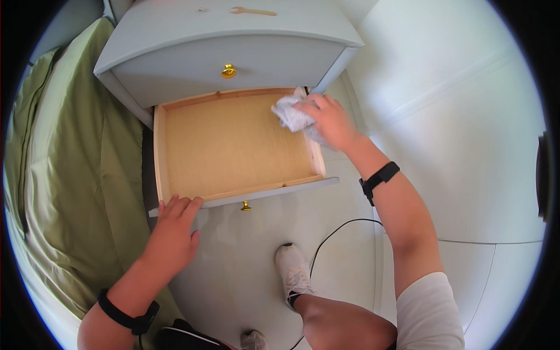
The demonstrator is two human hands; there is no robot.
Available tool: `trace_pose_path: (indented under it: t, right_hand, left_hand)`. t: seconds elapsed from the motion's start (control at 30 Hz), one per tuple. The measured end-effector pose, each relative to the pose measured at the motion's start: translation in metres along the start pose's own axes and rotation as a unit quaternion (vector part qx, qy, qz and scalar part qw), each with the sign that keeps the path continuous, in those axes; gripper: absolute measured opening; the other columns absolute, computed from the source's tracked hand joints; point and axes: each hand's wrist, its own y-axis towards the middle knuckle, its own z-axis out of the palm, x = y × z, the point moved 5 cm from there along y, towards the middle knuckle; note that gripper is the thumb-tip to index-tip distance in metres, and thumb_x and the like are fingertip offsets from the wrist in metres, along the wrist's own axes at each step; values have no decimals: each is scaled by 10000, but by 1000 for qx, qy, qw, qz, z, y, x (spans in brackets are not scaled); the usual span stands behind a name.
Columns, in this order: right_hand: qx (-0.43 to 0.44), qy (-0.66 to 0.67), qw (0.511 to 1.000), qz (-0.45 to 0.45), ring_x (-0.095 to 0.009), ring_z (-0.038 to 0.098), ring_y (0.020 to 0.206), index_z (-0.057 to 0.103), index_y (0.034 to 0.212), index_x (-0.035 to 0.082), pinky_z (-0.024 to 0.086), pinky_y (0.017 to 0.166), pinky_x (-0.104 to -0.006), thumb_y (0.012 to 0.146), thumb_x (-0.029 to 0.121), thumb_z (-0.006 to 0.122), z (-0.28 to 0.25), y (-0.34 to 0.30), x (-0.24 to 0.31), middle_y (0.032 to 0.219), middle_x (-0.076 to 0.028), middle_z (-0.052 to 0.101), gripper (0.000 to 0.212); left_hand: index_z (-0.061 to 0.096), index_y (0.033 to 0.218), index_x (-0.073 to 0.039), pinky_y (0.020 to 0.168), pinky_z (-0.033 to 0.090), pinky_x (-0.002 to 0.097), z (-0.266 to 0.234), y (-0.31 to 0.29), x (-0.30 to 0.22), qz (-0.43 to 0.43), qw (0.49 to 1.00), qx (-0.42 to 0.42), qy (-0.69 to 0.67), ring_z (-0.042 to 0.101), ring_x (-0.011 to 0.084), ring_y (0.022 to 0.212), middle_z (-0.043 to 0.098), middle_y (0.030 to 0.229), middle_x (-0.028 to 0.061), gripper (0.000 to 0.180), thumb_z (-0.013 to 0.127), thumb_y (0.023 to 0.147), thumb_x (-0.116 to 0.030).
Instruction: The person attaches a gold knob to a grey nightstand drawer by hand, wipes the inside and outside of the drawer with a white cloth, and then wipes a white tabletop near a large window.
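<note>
A pale grey-white cloth point(293, 115) is bunched in my right hand point(332, 121), at the far right corner of a pulled-out wooden drawer point(233, 143). Part of the cloth hangs over the drawer's right side wall. My left hand point(175, 224) rests on the left end of the drawer front, its fingers laid over the top edge and the thumb apart. A small brass knob point(246, 206) sticks out from the drawer front. Nothing lies inside the light wood drawer.
Above the drawer is a closed grey drawer with a brass knob point(228, 71). On the cabinet top point(175, 20) lies a wrench-shaped wooden piece point(253, 11). A bed with green covers point(87, 157) flanks the left. A black cable point(326, 239) crosses the floor by my shoe point(291, 268).
</note>
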Motion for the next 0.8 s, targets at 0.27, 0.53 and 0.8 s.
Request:
trace_pose_path:
  t: [0.27, 0.53, 0.8]
  right_hand:
    - [-70, 168, 975, 129, -349, 581, 1165, 451, 1395, 66, 468, 981, -406, 839, 179, 714, 7, -42, -37, 1274, -213, 579, 625]
    - [-159, 126, 946, 255, -294, 657, 1047, 506, 1338, 51, 499, 915, -374, 802, 178, 777, -28, -51, 7, 1154, -174, 668, 614]
    - [-81, 629, 748, 194, -191, 586, 1107, 410, 1363, -17, 454, 980, -346, 873, 119, 707, -98, -7, 164, 1193, -125, 600, 589]
  left_hand:
    - [293, 1482, -21, 1157, 269, 536, 14, 3, -10, -2, 989, 20, 148, 338, 468, 1372, 403, 1417, 230, 738, 638, 838, -123]
    - [273, 1498, -16, 1156, 271, 535, 7, 6, -5, -20, 992, 42, 119, 317, 471, 1392, 394, 1444, 246, 710, 616, 893, -156]
    - [296, 1497, -13, 1166, 275, 462, -23, 9, -43, -16, 900, 15, -436, 358, 367, 1397, 422, 1459, 202, 791, 708, 899, -328]
